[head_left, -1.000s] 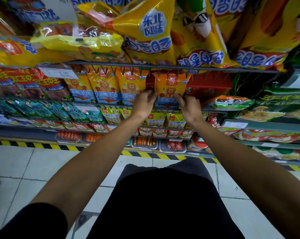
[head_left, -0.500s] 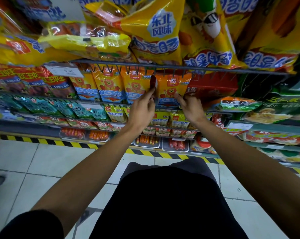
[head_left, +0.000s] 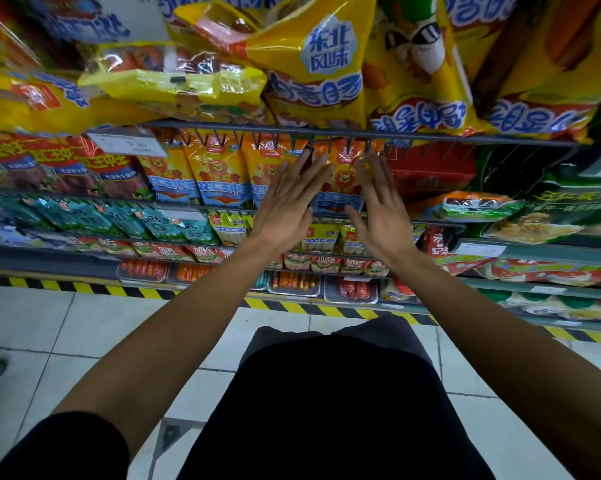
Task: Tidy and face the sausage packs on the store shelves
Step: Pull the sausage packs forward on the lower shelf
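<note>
A row of orange sausage packs with a lion picture hangs from a grey wire rail (head_left: pixel 430 137). The rightmost orange pack (head_left: pixel 340 178) shows between my two hands. My left hand (head_left: pixel 288 206) is flat with straight fingers, its fingertips against the pack's left side. My right hand (head_left: pixel 382 209) is flat too, fingers spread, along the pack's right edge. Neither hand grips anything. More orange lion packs (head_left: pixel 219 171) hang to the left in a line.
Big yellow sausage bags (head_left: pixel 320 64) crowd the shelf above the rail. A red box (head_left: pixel 430 171) sits right of the orange packs. Green and red packs fill the lower shelves, with trays of sausages (head_left: pixel 294 280) at the bottom. A black-yellow striped strip (head_left: pixel 84 288) edges the tiled floor.
Both hands have let go of the orange pack and opened flat, fingers straight, moving slightly up along its sides. The pack now hangs straight on the rail.
</note>
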`<state>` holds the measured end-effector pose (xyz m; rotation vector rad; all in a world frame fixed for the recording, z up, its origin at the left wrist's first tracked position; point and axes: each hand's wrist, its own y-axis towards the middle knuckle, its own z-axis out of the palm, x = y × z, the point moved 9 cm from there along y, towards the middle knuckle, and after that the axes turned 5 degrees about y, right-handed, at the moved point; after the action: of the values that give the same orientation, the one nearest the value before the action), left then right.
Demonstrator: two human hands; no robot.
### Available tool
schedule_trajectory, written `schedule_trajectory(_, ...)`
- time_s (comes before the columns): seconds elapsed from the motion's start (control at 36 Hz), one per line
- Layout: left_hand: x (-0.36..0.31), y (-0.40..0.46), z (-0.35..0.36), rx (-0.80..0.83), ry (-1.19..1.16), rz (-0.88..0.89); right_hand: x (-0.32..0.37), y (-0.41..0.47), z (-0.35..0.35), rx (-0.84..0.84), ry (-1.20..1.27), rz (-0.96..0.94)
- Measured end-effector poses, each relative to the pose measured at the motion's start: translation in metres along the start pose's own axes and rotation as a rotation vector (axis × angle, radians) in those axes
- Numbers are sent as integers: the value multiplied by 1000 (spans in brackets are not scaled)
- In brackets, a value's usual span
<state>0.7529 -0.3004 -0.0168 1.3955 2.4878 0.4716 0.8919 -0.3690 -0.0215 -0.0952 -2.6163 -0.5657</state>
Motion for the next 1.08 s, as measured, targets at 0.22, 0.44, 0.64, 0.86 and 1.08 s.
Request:
schedule_trajectory(0.22, 2, 4, -2, 38, -157, -52, 2, 2, -4, 59, 30, 3)
schedule_trajectory(0.44, -3, -7, -24, -30, -342, -172, -14, -51, -28, 47, 235, 63)
schedule_trajectory(0.64, -55, -13, 11, 214, -552, -199, -81, -104, -64, -77, 384, 422)
schedule_trajectory(0.86, -124, 44, 42, 347, -759, -259, -143, -118, -105, -227, 435, 741)
schedule_trajectory(1.08, -151, 87, 52, 319, -808, -337, -144, -98, -108, -190, 497, 719)
